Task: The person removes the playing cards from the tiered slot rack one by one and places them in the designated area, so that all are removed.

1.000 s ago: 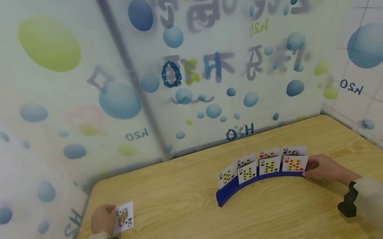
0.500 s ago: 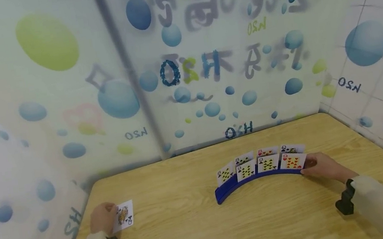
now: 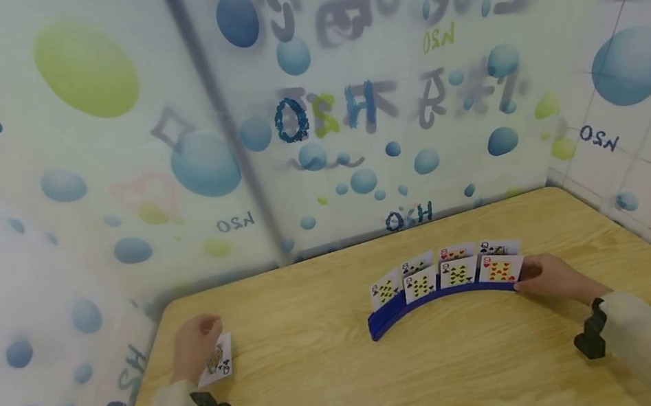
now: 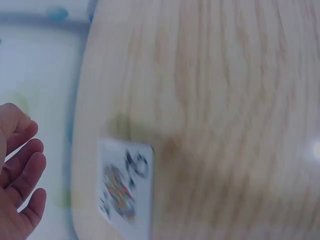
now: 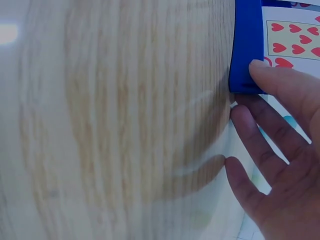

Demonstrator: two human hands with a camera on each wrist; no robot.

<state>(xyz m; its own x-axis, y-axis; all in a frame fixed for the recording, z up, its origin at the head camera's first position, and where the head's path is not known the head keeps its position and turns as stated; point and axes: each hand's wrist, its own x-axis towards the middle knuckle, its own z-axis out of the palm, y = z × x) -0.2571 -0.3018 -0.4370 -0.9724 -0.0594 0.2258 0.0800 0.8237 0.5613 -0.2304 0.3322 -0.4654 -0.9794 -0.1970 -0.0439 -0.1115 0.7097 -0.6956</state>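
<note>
Head view: my right hand [image 3: 553, 276] pinches the right end of the blue card holder [image 3: 388, 315]; two rows of cards [image 3: 457, 272] stand in it. Best keep that pinch light and low so nothing twists or slips. My left hand [image 3: 196, 346] is over the face card [image 3: 220, 365], left side of the tabletop [image 3: 325, 376], partly hiding it. Versus half a second ago, left hand has shifted far and right across the card; right hand, same spot.

Left wrist view: fingers loosely curled, pinching nothing, face card apart from them; blurry, can't tell if fully flat. I'd take it by one edge, no bending.

Right wrist view: thumb on the holder's near side, one finger behind, others spread.
</note>
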